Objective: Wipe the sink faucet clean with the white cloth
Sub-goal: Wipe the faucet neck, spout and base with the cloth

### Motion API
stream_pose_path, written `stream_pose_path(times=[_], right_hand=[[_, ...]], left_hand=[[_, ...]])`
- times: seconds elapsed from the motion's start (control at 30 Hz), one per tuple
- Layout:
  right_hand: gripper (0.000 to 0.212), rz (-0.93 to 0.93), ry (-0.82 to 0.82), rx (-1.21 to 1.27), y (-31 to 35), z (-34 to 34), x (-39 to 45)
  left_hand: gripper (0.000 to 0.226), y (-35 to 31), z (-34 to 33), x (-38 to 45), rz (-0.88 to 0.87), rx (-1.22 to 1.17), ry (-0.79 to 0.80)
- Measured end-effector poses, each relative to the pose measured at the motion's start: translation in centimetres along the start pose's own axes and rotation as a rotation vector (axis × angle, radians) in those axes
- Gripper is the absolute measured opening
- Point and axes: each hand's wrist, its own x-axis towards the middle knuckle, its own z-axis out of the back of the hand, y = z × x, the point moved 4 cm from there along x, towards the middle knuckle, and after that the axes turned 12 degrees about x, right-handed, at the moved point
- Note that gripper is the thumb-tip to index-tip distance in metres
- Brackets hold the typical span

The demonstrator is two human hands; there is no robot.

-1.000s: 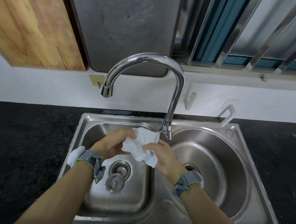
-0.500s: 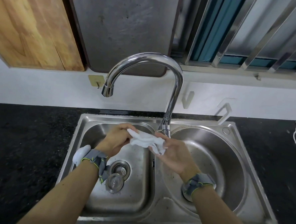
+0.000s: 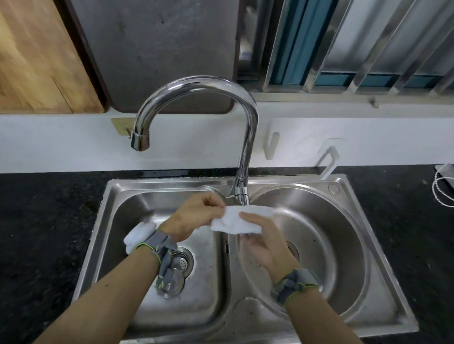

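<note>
Both hands hold the white cloth (image 3: 240, 220) just in front of the faucet (image 3: 244, 157) base: left hand (image 3: 191, 215) grip pinched on its edge, right hand (image 3: 262, 243) fingers clamped on it. Below the faucet sits the 2-basin sink (image 3: 388, 296), with a strainer (image 3: 180, 262) and plug (image 3: 172, 285) in the left basin. A white cord (image 3: 448, 189) lies on the bench (image 3: 31, 226) to its right.

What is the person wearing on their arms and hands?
Both hands are bare, with no gloves or sleeves. Each wrist has a grey strap with a thin yellow-green edge: the left wrist band also carries a white padded lump, and the right wrist band looks plain grey.
</note>
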Motion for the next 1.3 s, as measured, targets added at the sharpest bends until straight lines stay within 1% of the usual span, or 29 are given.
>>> stream_pose_path(times=[0.03,0.1,0.13,0.2,0.23,0.3,0.37,0.4,0.43,0.5,0.57,0.63,0.73,0.8,0.9,0.97,1.07,1.17,1.3], right_hand=[[0.038,-0.013,0.039,0.075,0.0,-0.1,-0.1],[0.036,-0.027,0.061,0.198,0.2,0.0,-0.3],[0.034,-0.025,0.049,0.258,0.3,0.2,-0.3],[0.035,0.002,-0.025,0.348,0.5,0.9,-0.2],[0.035,0.027,-0.061,0.357,0.5,1.3,0.0],[0.032,0.08,-0.136,0.271,0.5,2.0,0.7],[0.028,0.156,-0.246,0.051,0.9,2.7,1.5],[0.026,0.213,-0.304,-0.115,1.5,3.0,1.8],[0.025,0.264,-0.346,-0.292,2.3,3.2,2.1],[0.022,0.317,-0.387,-0.618,3.7,3.3,2.6],[0.016,0.338,-0.385,-0.915,4.3,3.1,3.1],[0.019,0.392,-0.357,-1.155,4.4,2.7,3.6],[0.033,0.514,-0.286,-1.381,4.0,1.6,4.1],[0.037,0.561,-0.231,-1.462,3.5,1.1,4.2],[0.038,0.581,-0.212,-1.49,3.2,0.8,4.0],[0.035,0.606,-0.198,-1.486,3.0,0.9,3.8],[0.035,0.599,-0.155,-1.42,2.6,0.7,3.5],[0.034,0.547,-0.088,-1.331,2.3,0.1,3.4],[0.021,0.493,-0.044,-1.267,2.8,-0.2,3.3]], left_hand=[[0.02,-0.1,-0.4,0.0,-0.021,0.037,0.007],[0.022,-0.3,-1.2,0.3,-0.037,0.097,-0.01],[0.023,-0.5,-1.5,0.4,-0.036,0.118,-0.031],[0.024,-0.5,-2.1,0.7,-0.009,0.072,-0.065],[0.024,-0.4,-2.4,0.9,0.006,0.023,-0.061],[0.022,-0.3,-3.1,1.0,0.03,-0.022,-0.007],[0.019,-0.4,-3.4,1.0,0.061,0.045,0.057],[0.018,-0.4,-3.3,1.0,0.071,0.105,0.064],[0.017,-0.5,-2.9,1.0,0.076,0.168,0.044],[0.012,-0.5,-2.0,1.3,0.071,0.264,-0.056],[0.011,-0.5,-1.4,1.6,0.037,0.333,-0.128],[0.014,-0.6,-1.6,1.9,-0.038,0.376,-0.139],[0.016,-0.9,-2.1,2.3,-0.131,0.467,-0.199],[0.017,-1.0,-2.2,2.6,-0.148,0.502,-0.231],[0.017,-1.0,-2.2,2.8,-0.144,0.535,-0.244],[0.016,-0.9,-2.0,2.9,-0.13,0.5,-0.238],[0.016,-0.9,-1.9,2.8,-0.11,0.435,-0.22],[0.018,-0.8,-1.8,2.8,-0.107,0.409,-0.213],[0.022,-1.0,-1.6,2.6,-0.09,0.394,-0.198]])
